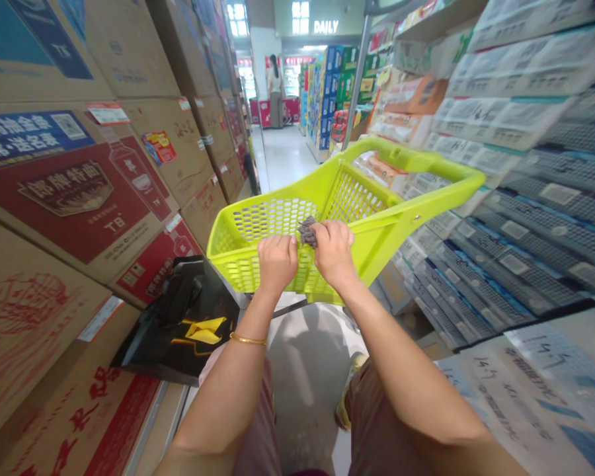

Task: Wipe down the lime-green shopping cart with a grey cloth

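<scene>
A lime-green plastic shopping cart (277,198) with perforated sides stands crosswise before me, its handle to the right. My left hand (278,264) is closed over the near rim of the cart. Just to its right, my right hand (333,250) is closed on a crumpled grey cloth (308,232) at the same rim. The cloth pokes out on the thumb side, over the inside of the basket. Part of it is hidden under my fingers.
Stacked cardboard cartons (79,198) wall the left side, with a black bag (178,324) in front of them. Packs of paper goods (515,192) fill the right. A metal post (357,79) rises behind the cart. A person (276,92) stands far down the aisle.
</scene>
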Motion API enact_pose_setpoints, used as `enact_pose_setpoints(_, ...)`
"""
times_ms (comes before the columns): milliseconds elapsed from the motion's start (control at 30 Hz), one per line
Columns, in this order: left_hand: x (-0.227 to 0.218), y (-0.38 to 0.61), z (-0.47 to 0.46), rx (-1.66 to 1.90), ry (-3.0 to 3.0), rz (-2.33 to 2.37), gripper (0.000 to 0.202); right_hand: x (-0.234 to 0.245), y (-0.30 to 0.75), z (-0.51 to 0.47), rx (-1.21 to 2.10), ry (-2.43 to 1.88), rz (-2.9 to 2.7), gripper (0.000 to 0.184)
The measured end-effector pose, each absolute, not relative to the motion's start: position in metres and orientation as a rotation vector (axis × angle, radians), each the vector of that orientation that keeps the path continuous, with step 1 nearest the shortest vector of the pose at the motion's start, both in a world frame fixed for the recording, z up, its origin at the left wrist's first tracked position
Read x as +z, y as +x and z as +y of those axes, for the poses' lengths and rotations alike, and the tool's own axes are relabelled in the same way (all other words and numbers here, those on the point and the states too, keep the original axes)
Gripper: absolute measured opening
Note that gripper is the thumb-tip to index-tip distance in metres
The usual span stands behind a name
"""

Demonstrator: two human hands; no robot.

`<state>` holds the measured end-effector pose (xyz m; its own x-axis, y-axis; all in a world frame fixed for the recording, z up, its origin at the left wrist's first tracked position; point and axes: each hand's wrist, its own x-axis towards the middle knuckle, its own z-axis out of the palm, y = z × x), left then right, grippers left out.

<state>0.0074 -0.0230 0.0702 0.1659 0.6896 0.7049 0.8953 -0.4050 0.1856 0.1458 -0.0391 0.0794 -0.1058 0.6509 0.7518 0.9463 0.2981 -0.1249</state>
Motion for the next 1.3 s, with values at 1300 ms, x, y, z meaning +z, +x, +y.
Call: enact_pose_setpoints(1300,0.069,0.006,-0.028,-1.051,-2.211,-1.458,0.030,0.094,0.142,-0.047,-0.466,-1.575,-1.994,0.030)
